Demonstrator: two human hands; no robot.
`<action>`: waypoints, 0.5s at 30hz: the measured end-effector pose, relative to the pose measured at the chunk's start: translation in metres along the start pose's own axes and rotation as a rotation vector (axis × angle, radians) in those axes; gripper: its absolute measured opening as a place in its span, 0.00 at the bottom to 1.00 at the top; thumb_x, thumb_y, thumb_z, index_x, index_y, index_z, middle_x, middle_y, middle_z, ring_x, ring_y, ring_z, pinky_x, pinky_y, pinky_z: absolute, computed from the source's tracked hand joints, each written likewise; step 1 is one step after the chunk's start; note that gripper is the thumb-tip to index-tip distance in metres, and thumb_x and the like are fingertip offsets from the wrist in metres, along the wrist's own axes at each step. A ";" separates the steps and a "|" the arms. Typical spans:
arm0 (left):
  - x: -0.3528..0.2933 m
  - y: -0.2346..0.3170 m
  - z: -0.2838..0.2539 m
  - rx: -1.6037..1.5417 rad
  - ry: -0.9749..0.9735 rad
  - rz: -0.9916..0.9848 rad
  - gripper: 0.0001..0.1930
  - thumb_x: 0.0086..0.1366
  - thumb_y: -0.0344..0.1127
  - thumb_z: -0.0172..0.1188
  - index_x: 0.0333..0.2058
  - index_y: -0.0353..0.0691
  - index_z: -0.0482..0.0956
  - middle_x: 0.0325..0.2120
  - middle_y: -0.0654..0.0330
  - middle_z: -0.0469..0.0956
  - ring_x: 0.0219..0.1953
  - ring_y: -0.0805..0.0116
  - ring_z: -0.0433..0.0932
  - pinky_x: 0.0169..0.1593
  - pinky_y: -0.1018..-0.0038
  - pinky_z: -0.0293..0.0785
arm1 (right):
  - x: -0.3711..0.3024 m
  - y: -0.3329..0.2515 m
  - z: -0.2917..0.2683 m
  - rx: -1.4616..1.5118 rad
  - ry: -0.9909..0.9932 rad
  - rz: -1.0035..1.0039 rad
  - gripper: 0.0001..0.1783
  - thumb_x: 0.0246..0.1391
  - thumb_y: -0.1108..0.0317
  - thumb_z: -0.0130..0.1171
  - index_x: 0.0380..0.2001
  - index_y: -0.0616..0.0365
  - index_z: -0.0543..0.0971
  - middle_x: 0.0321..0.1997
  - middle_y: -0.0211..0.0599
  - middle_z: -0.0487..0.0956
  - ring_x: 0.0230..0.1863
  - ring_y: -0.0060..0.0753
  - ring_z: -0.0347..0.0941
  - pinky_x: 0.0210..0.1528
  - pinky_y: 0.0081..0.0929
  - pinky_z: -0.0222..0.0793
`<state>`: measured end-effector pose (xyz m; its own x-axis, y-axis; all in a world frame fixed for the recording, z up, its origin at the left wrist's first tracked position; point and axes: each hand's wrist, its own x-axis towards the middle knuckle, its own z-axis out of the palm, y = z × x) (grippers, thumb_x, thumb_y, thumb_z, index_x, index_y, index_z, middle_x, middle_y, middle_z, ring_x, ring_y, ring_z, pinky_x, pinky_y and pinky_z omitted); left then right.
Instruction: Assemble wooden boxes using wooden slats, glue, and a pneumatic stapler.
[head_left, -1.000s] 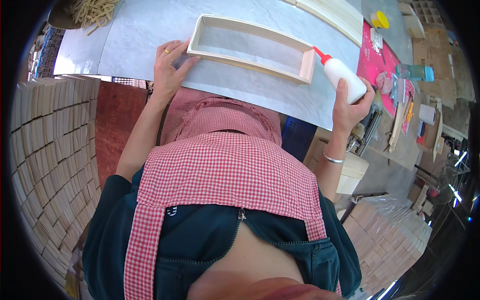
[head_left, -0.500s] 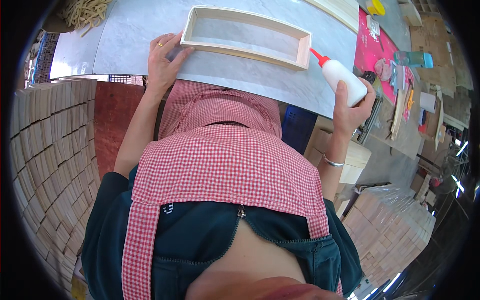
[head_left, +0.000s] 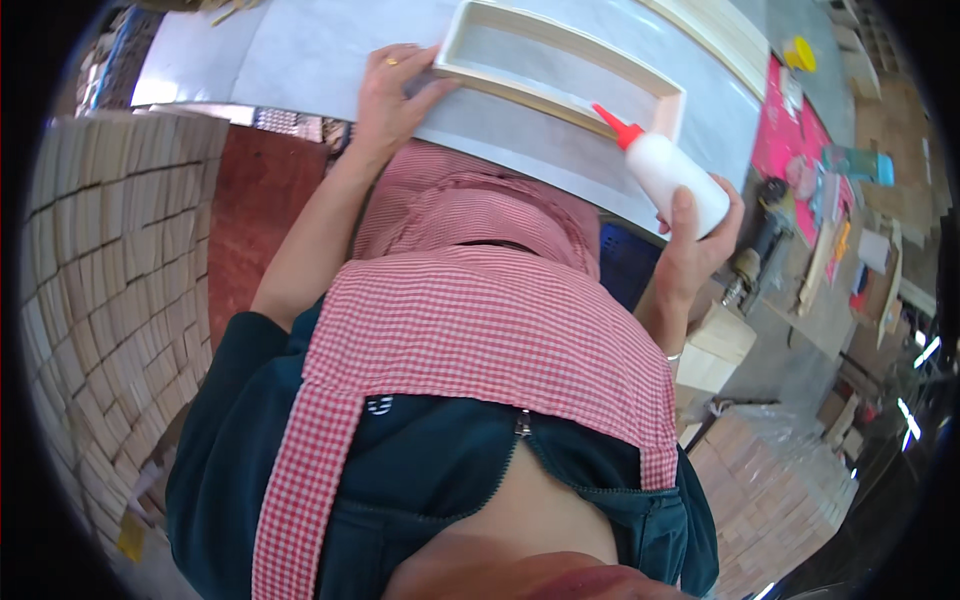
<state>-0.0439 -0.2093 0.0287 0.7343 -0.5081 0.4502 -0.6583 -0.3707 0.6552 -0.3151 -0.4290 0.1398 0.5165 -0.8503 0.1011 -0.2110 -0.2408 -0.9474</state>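
A long, narrow rectangular frame of pale wood (head_left: pixel 530 97) lies on the grey marbled tabletop (head_left: pixel 330 60). Its left end is gripped by my left hand (head_left: pixel 392 100), with the thumb along the near side and the fingers around the corner. In my right hand (head_left: pixel 692 245) is a white glue bottle (head_left: pixel 675 180) with a red pointed nozzle. The bottle is tilted, its tip pointing up-left over the near long side toward the right end. Whether the tip touches the wood I cannot tell.
Pale wooden strips (head_left: pixel 715 45) lie along the table's far right. Beyond is a pink sheet (head_left: pixel 785 135) with assorted tools, near a clear bottle (head_left: pixel 858 165). Stacked wood pieces (head_left: pixel 110 280) rise at my left; a wrapped stack (head_left: pixel 770 490) stands at lower right.
The view has shifted, so the table and frame sit higher and farther right. The glue bottle's tip has moved from beside the frame's right end to over its near long side.
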 end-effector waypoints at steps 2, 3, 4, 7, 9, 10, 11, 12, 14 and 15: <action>0.001 0.003 0.000 0.014 -0.028 -0.009 0.23 0.57 0.39 0.73 0.53 0.46 0.85 0.47 0.57 0.81 0.55 0.60 0.72 0.58 0.67 0.71 | -0.001 0.002 0.036 0.010 -0.072 -0.080 0.28 0.54 0.62 0.68 0.55 0.59 0.70 0.49 0.45 0.75 0.42 0.36 0.75 0.36 0.26 0.74; 0.001 0.004 -0.002 0.001 -0.060 -0.012 0.23 0.57 0.38 0.73 0.53 0.46 0.84 0.49 0.56 0.80 0.57 0.60 0.71 0.59 0.67 0.71 | -0.001 0.002 0.055 0.001 -0.125 -0.164 0.28 0.56 0.59 0.68 0.55 0.59 0.71 0.47 0.43 0.75 0.40 0.33 0.74 0.29 0.21 0.72; 0.000 0.005 -0.002 0.012 -0.056 -0.020 0.23 0.57 0.38 0.73 0.53 0.46 0.84 0.49 0.56 0.80 0.57 0.60 0.71 0.59 0.67 0.71 | -0.002 -0.006 0.069 0.058 -0.180 -0.123 0.28 0.54 0.63 0.69 0.55 0.58 0.70 0.49 0.44 0.74 0.43 0.37 0.75 0.36 0.25 0.74; -0.002 0.008 -0.002 -0.004 -0.038 -0.051 0.24 0.57 0.38 0.73 0.54 0.47 0.84 0.49 0.57 0.80 0.58 0.60 0.71 0.59 0.66 0.72 | 0.000 -0.013 0.103 0.113 -0.253 -0.155 0.30 0.51 0.67 0.71 0.54 0.58 0.69 0.50 0.45 0.74 0.45 0.41 0.76 0.42 0.30 0.76; -0.003 0.007 -0.003 -0.010 -0.032 -0.063 0.24 0.57 0.38 0.73 0.54 0.48 0.84 0.49 0.58 0.80 0.58 0.60 0.71 0.59 0.66 0.72 | 0.002 -0.013 0.114 0.110 -0.266 -0.229 0.30 0.51 0.66 0.71 0.54 0.58 0.69 0.49 0.46 0.75 0.44 0.41 0.76 0.42 0.31 0.77; -0.002 0.005 -0.002 -0.007 -0.017 -0.049 0.24 0.57 0.40 0.73 0.53 0.49 0.85 0.48 0.58 0.81 0.57 0.60 0.71 0.58 0.67 0.72 | 0.003 -0.013 0.117 0.088 -0.279 -0.237 0.30 0.51 0.66 0.71 0.54 0.58 0.69 0.50 0.45 0.75 0.45 0.42 0.76 0.43 0.31 0.77; -0.002 0.004 -0.002 -0.006 -0.004 -0.035 0.24 0.56 0.41 0.73 0.53 0.50 0.85 0.47 0.59 0.81 0.56 0.60 0.72 0.57 0.68 0.72 | 0.004 -0.013 0.120 0.065 -0.290 -0.244 0.30 0.52 0.65 0.71 0.54 0.57 0.69 0.51 0.45 0.74 0.47 0.42 0.76 0.44 0.31 0.77; -0.002 0.003 -0.001 -0.005 0.008 -0.020 0.24 0.56 0.42 0.74 0.53 0.50 0.85 0.45 0.59 0.82 0.55 0.60 0.72 0.57 0.68 0.73 | 0.004 -0.012 0.121 0.042 -0.300 -0.251 0.30 0.53 0.65 0.71 0.55 0.57 0.69 0.51 0.44 0.74 0.48 0.42 0.76 0.46 0.32 0.77; -0.002 0.002 -0.001 -0.006 0.020 -0.006 0.24 0.55 0.44 0.74 0.52 0.51 0.86 0.44 0.60 0.82 0.54 0.60 0.72 0.56 0.69 0.73 | 0.004 -0.012 0.121 0.017 -0.310 -0.257 0.29 0.54 0.64 0.71 0.55 0.57 0.69 0.52 0.44 0.74 0.49 0.43 0.76 0.47 0.32 0.77; -0.002 0.002 -0.001 -0.002 0.019 -0.009 0.24 0.55 0.43 0.74 0.52 0.51 0.86 0.44 0.60 0.82 0.54 0.60 0.72 0.56 0.69 0.73 | 0.004 -0.012 0.119 -0.005 -0.293 -0.283 0.29 0.53 0.64 0.71 0.54 0.57 0.69 0.50 0.44 0.75 0.47 0.42 0.76 0.45 0.32 0.77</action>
<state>-0.0467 -0.2080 0.0299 0.7430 -0.4903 0.4555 -0.6514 -0.3735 0.6604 -0.2116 -0.3741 0.1156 0.7692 -0.5811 0.2657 -0.0308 -0.4490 -0.8930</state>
